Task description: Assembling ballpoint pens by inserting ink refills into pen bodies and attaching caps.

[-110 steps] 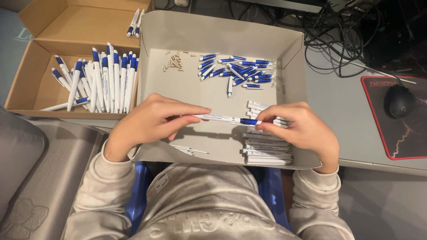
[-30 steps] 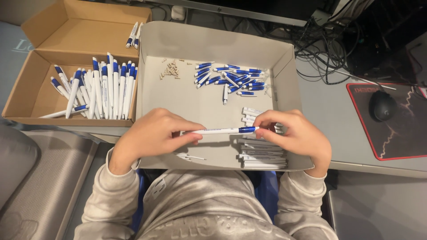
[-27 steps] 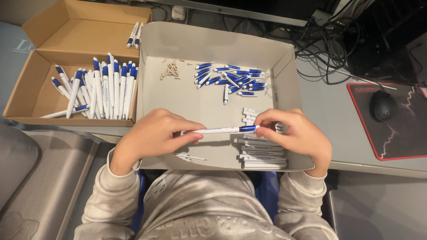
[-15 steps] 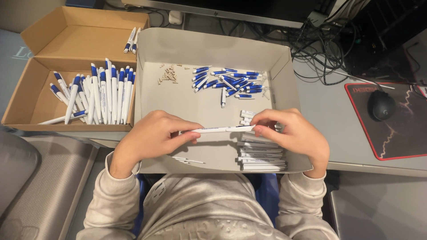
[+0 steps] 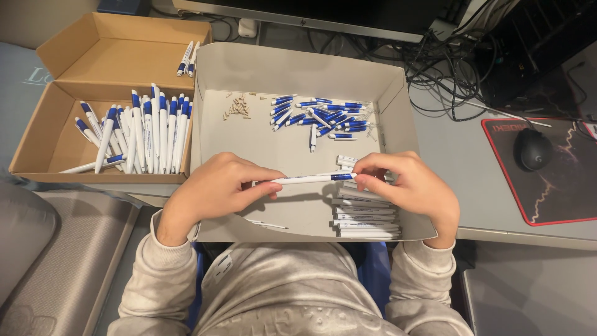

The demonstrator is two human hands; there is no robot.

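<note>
Over the grey tray (image 5: 298,68) on the surface (image 5: 472,186), left hand (image 5: 214,193) and right hand (image 5: 413,186) both pinch one white-and-blue pen (image 5: 308,179). Cardboard box (image 5: 56,143) of pens sits left, mouse (image 5: 533,149) right.

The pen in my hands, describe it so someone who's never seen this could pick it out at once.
Find the grey tray in front of the person, right of the brown cardboard box. Above its near half, a white pen with a blue end lies level between the left hand and right hand. It alone is off the tray floor.
</note>
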